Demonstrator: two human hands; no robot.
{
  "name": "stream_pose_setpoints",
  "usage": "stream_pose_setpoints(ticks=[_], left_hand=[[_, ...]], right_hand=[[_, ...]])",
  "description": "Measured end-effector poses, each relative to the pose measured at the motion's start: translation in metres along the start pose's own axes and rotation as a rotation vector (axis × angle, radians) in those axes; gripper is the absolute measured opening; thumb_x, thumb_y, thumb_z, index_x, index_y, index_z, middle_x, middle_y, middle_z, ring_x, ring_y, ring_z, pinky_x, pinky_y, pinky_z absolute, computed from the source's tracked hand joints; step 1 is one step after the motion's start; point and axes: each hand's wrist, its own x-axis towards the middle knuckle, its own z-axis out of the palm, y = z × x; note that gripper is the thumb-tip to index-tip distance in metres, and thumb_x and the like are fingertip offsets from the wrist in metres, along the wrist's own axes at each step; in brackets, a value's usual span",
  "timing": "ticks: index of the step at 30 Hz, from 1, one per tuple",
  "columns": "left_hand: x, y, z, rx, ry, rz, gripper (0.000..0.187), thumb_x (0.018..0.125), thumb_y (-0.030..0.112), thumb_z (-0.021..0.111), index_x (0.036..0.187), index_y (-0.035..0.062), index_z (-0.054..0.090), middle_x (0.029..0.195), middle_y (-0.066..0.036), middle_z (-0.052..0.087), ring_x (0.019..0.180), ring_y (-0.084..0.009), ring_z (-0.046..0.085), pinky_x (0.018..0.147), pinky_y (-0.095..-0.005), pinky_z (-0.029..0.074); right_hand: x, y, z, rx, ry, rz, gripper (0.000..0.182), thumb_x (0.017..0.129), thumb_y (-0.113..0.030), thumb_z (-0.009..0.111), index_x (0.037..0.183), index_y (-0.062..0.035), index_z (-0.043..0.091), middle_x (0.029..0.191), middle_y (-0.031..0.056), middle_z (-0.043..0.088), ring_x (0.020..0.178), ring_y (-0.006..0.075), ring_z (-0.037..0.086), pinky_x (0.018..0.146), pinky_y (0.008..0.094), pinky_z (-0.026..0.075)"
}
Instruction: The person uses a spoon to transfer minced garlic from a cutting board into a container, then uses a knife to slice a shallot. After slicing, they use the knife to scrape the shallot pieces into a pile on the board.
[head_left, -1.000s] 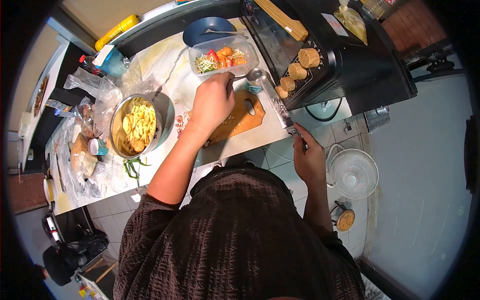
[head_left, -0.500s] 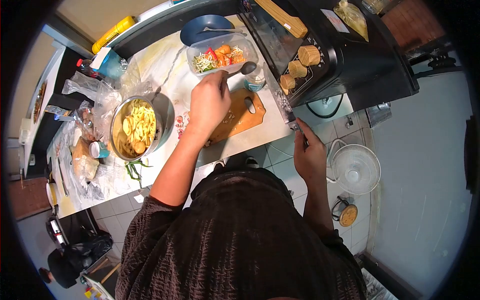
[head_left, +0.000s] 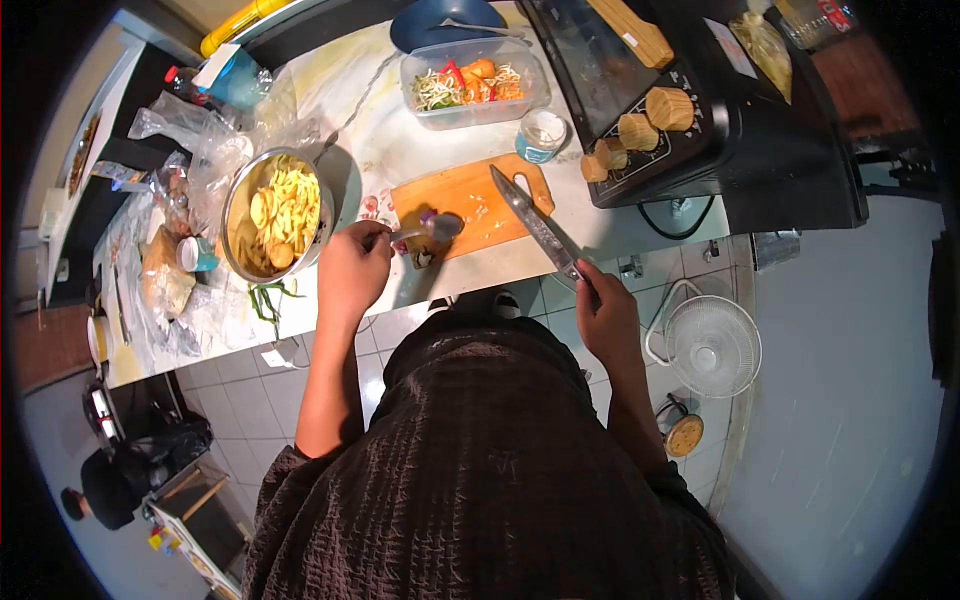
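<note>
My left hand (head_left: 356, 268) is closed on the handle of a spoon (head_left: 437, 228), whose bowl is over the left part of the wooden cutting board (head_left: 455, 195). Small purple and dark pieces lie near the spoon at the board's left end. My right hand (head_left: 606, 308) grips a knife (head_left: 540, 228) by its handle; the blade points up and left across the board's right end. Beyond the board stand a clear plastic container (head_left: 480, 112) with sprouts, red strips and orange pieces, and a small jar (head_left: 541, 135).
A metal pot (head_left: 238, 225) of yellow sliced food stands left, with green chillies (head_left: 268, 300) before it and plastic bags (head_left: 215, 150) behind. A dark blue bowl (head_left: 415, 25) is at the back. A black oven (head_left: 740, 140) stands right; a fan (head_left: 706, 345) is on the floor.
My left hand has moved down and left with the spoon, from near the plastic container to over the board. My right hand's knife now lies further over the board. The camera view has shifted slightly.
</note>
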Motion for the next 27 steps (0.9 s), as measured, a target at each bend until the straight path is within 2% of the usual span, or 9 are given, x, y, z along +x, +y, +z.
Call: stream_pose_setpoints(ticks=[1,2,3,5,10,12,19,22,27], left_hand=[[-0.004,0.0,-0.003,0.05,-0.042,-0.027,0.022,0.09,0.009,0.06,0.102,-0.0066,0.069,0.078,-0.014,0.072,0.069,-0.015,0.067,0.064,-0.03,0.05],[-0.005,-0.007,0.0,0.035,-0.008,-0.022,0.022,0.087,0.012,0.059,0.096,-0.0036,0.072,0.072,-0.018,0.069,0.065,-0.0256,0.069,0.064,-0.0346,0.051],[-0.006,-0.012,0.002,0.038,-0.006,-0.035,0.022,0.087,0.012,0.059,0.096,-0.0036,0.072,0.072,-0.018,0.069,0.065,-0.0256,0.069,0.064,-0.0346,0.051],[-0.008,-0.019,0.006,-0.137,-0.103,-0.079,0.023,0.087,0.013,0.059,0.097,-0.004,0.072,0.072,-0.016,0.07,0.066,-0.0219,0.068,0.065,-0.0338,0.051],[-0.017,-0.016,0.013,-0.134,-0.141,-0.24,0.023,0.087,0.013,0.06,0.098,-0.0043,0.071,0.074,-0.013,0.071,0.066,-0.018,0.066,0.066,-0.0319,0.051],[-0.019,-0.023,0.019,-0.204,-0.119,-0.227,0.021,0.089,0.011,0.062,0.1,-0.005,0.07,0.073,-0.006,0.067,0.057,-0.0076,0.051,0.054,-0.0238,0.041],[-0.022,-0.021,0.042,-0.418,-0.092,-0.272,0.02,0.092,0.012,0.063,0.102,-0.0038,0.07,0.074,-0.005,0.067,0.057,-0.0075,0.051,0.053,-0.0238,0.04],[-0.03,-0.016,0.035,-0.403,-0.025,-0.25,0.021,0.092,0.01,0.059,0.101,-0.0058,0.07,0.072,-0.009,0.069,0.057,-0.0107,0.057,0.056,-0.028,0.046],[-0.05,-0.008,0.008,-0.006,0.228,-0.134,0.021,0.091,0.013,0.061,0.101,-0.004,0.07,0.074,-0.018,0.069,0.063,-0.0235,0.067,0.063,-0.0342,0.05]], right_hand=[[0.0,0.002,-0.001,0.001,-0.003,-0.005,0.028,0.094,-0.012,0.061,0.121,-0.0051,0.066,0.083,0.0142,0.063,0.069,0.0299,0.063,0.062,0.0401,0.05],[0.0,0.003,-0.003,0.005,-0.016,-0.008,0.028,0.094,-0.012,0.061,0.121,-0.0051,0.066,0.083,0.0142,0.063,0.069,0.0299,0.063,0.062,0.0401,0.05],[0.0,0.004,-0.005,0.021,0.005,-0.01,0.028,0.094,-0.013,0.061,0.121,-0.0049,0.066,0.083,0.014,0.063,0.069,0.0292,0.063,0.062,0.0398,0.05],[-0.002,0.008,-0.009,0.037,0.017,-0.011,0.029,0.094,-0.013,0.061,0.121,-0.0046,0.066,0.083,0.0138,0.063,0.068,0.0284,0.063,0.062,0.0395,0.05],[-0.007,0.021,-0.013,0.035,0.004,-0.009,0.028,0.094,-0.012,0.061,0.121,-0.0049,0.066,0.085,0.0132,0.064,0.068,0.0258,0.063,0.063,0.0375,0.05],[-0.008,0.018,-0.017,0.03,-0.024,0.008,0.028,0.094,-0.012,0.061,0.121,-0.0051,0.066,0.085,0.0133,0.065,0.068,0.0256,0.063,0.064,0.0371,0.05],[-0.009,0.013,-0.02,0.087,-0.069,0.035,0.028,0.095,-0.011,0.06,0.122,-0.0053,0.065,0.086,0.0138,0.064,0.069,0.026,0.064,0.065,0.037,0.051],[-0.005,0.011,-0.018,0.072,-0.101,0.043,0.028,0.096,-0.009,0.059,0.122,-0.0009,0.065,0.088,0.0132,0.066,0.072,0.0198,0.064,0.067,0.031,0.049],[0.004,0.012,-0.013,0.057,-0.117,-0.017,0.028,0.096,-0.009,0.058,0.122,-0.001,0.065,0.09,0.0133,0.067,0.074,0.0202,0.064,0.069,0.0315,0.05]])
